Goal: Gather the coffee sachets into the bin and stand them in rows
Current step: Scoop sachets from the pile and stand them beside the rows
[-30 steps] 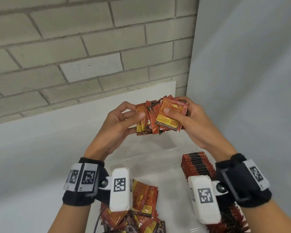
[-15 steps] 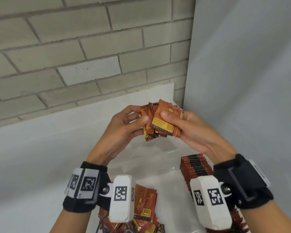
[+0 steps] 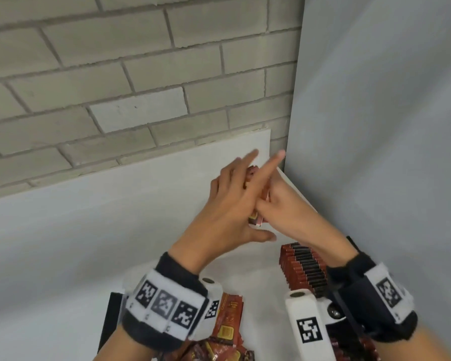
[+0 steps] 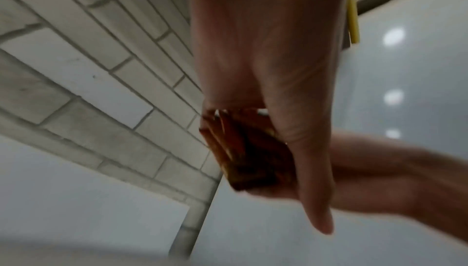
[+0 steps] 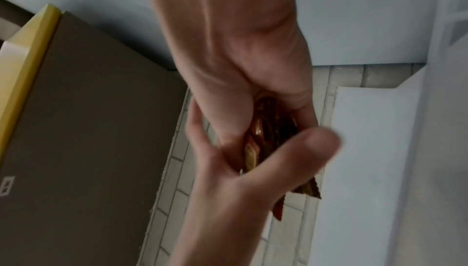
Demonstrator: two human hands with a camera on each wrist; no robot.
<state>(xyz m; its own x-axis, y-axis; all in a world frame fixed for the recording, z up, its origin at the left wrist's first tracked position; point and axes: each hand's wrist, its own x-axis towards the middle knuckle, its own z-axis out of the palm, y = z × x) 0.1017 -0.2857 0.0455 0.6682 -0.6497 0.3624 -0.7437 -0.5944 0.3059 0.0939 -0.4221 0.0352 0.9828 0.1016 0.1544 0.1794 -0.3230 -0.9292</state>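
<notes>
A stack of red-orange coffee sachets (image 3: 252, 175) is squeezed between my two hands, above the back of the clear bin (image 3: 253, 277). My left hand (image 3: 235, 194) lies flat over the stack with straight fingers and thumb spread. My right hand (image 3: 284, 204) holds the stack from the right side, thumb curled across it and index finger pointing out. The left wrist view shows the sachets (image 4: 243, 150) edge-on against my palm; the right wrist view shows the sachets (image 5: 268, 136) wedged between both hands. A row of standing sachets (image 3: 302, 267) lines the bin's right side. Loose sachets (image 3: 227, 321) lie at its near left.
A brick wall (image 3: 115, 74) and a leaning white board (image 3: 115, 204) stand behind. A grey panel (image 3: 388, 126) closes off the right side. A black object (image 3: 110, 321) sits at the lower left. A brown, yellow-edged panel (image 5: 76, 110) shows in the right wrist view.
Both hands have dropped lower and turned the fanned sachets edge-on into a tight stack. My left hand went from pinching the bundle to pressing flat over it.
</notes>
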